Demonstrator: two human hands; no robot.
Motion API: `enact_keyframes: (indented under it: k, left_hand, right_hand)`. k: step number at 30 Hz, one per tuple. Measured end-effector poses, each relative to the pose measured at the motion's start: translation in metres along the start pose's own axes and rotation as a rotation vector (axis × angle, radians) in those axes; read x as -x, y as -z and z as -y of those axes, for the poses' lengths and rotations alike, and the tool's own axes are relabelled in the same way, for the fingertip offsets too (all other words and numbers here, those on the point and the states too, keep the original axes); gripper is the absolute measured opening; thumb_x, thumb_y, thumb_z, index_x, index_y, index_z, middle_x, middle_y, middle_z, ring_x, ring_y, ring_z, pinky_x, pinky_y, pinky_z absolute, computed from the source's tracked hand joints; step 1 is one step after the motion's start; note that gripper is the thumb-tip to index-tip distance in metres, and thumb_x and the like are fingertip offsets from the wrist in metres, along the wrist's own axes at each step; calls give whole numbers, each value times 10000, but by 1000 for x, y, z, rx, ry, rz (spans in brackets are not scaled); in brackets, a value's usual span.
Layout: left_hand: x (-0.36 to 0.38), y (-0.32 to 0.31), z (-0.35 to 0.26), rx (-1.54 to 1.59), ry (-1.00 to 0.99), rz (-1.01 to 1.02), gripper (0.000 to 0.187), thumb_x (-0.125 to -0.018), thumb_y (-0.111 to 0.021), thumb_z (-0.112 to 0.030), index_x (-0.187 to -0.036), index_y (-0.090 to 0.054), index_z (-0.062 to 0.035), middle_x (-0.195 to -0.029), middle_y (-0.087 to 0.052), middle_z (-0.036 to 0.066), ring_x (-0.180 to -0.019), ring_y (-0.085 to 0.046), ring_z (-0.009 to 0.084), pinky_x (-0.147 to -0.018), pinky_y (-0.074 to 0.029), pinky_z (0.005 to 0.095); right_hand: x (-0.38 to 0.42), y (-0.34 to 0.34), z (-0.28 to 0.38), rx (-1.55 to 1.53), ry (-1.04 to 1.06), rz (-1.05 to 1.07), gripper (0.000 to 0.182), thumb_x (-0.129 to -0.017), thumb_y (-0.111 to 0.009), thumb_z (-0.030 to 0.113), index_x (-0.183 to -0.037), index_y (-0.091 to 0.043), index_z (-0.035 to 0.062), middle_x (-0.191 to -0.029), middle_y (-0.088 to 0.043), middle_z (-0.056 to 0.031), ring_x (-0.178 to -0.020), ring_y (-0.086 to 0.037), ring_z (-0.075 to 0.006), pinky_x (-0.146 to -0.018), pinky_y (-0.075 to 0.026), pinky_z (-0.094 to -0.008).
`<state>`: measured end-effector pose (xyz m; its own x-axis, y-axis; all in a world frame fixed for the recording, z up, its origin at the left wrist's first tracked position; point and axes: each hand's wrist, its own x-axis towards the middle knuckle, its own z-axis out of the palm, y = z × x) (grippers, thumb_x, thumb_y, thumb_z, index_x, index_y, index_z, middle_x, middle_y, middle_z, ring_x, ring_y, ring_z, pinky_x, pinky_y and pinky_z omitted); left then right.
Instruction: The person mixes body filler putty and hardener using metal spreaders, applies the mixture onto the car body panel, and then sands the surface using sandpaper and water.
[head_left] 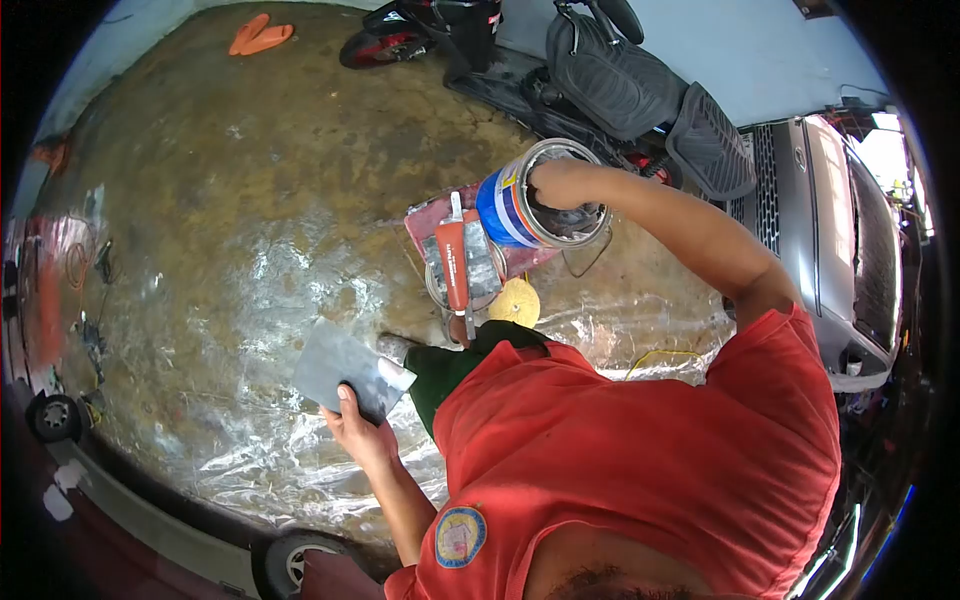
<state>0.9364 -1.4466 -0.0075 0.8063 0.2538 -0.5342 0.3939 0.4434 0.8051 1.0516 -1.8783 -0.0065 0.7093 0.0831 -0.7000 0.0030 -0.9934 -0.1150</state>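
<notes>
My left hand (362, 432) grips a flat grey metal plate (345, 372) by its near corner, thumb on top, holding it low over the floor at the left. My right hand (558, 183) reaches into the mouth of a tilted tin can (515, 210) with a blue and white label. Its fingers are hidden inside, so I cannot see what they hold. My red shirt and a knee in green trousers (450, 368) fill the lower middle.
Beside the can an orange tube (456, 262) lies over a round lid on a dark red board (432, 218), with a yellow disc (516, 303) next to it. Clear plastic sheet (260, 440) covers the stained concrete. A scooter (590, 75), a silver car (835, 230) and orange sandals (260, 37) stand around.
</notes>
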Motion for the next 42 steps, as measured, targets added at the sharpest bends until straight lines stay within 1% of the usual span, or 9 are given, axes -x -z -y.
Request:
enact_keyframes:
  k: [10, 19, 25, 26, 31, 32, 35, 36, 42]
  left_hand:
    - [-15, -34, 20, 41, 28, 239, 385, -957, -661, -193, -1266, -517, -16, -1166, -629, 105, -1012, -642, 203, -865, -535, 361]
    - [6, -142, 13, 243, 287, 545, 400, -997, -594, -236, -1317, -470, -31, -1238, -596, 99, -1113, -600, 200, -967, -489, 372]
    - [27, -154, -44, 338, 310, 690, 360, -1026, -524, -255, -1304, -429, -47, -1224, -582, 117, -1038, -654, 276, -800, -593, 501]
    - [28, -152, -46, 375, 304, 667, 348, -1031, -505, -255, -1296, -414, -47, -1229, -574, 132, -1006, -672, 300, -717, -614, 542]
    - [46, -124, -84, 368, 261, 635, 363, -1031, -505, -258, -1308, -410, -44, -1216, -579, 146, -1019, -677, 300, -730, -623, 540]
    - [49, -117, -91, 372, 252, 625, 366, -1030, -504, -256, -1311, -408, -42, -1210, -582, 149, -1020, -679, 302, -729, -624, 541]
    - [57, -90, -107, 372, 201, 623, 375, -1027, -508, -238, -1319, -399, -30, -1200, -588, 151, -1007, -684, 307, -719, -631, 532]
    - [61, -83, -112, 384, 178, 603, 373, -1026, -508, -238, -1316, -406, -26, -1184, -599, 156, -991, -690, 303, -705, -638, 508]
    - [72, -44, -121, 407, 68, 470, 346, -1012, -527, -196, -1295, -435, -18, -1133, -622, 149, -936, -700, 268, -674, -643, 450]
  right_hand:
    - [128, 84, 5, -262, -97, -359, 303, -860, -557, 193, -1069, -657, -3, -890, -671, -279, -855, -674, -394, -778, -516, -450]
    - [239, 102, 60, -733, 52, -789, 262, -911, -610, 123, -1129, -615, -23, -947, -656, -23, -882, -578, -78, -749, -491, -272]
    - [243, 72, 92, -633, 250, -837, 173, -850, -613, -47, -970, -498, 1, -1133, -652, -121, -1024, -607, -150, -863, -494, -286]
    - [238, 66, 97, -577, 295, -857, 215, -820, -625, -63, -950, -472, 13, -1153, -647, -134, -1020, -624, -198, -855, -500, -304]
    - [214, 45, 138, -476, 490, -948, 429, -686, -695, -112, -861, -345, 65, -1270, -598, -171, -1090, -618, -365, -896, -500, -377]
    - [207, 38, 140, -467, 585, -918, 402, -693, -721, -88, -966, -470, 67, -1301, -563, -161, -1161, -581, -362, -959, -483, -400]
    - [204, 32, 176, -253, 686, -931, 579, -689, -755, -52, -1209, -552, 101, -1313, -533, -148, -1200, -558, -367, -984, -486, -409]
    - [202, 25, 185, -242, 722, -942, 784, -681, -779, -10, -1393, -516, 186, -1338, -501, -134, -1244, -527, -374, -1018, -479, -420]
    - [205, 15, 242, -143, 828, -818, 731, -689, -772, 23, -1351, -558, 248, -1385, -461, -141, -1312, -468, -415, -1074, -425, -493]
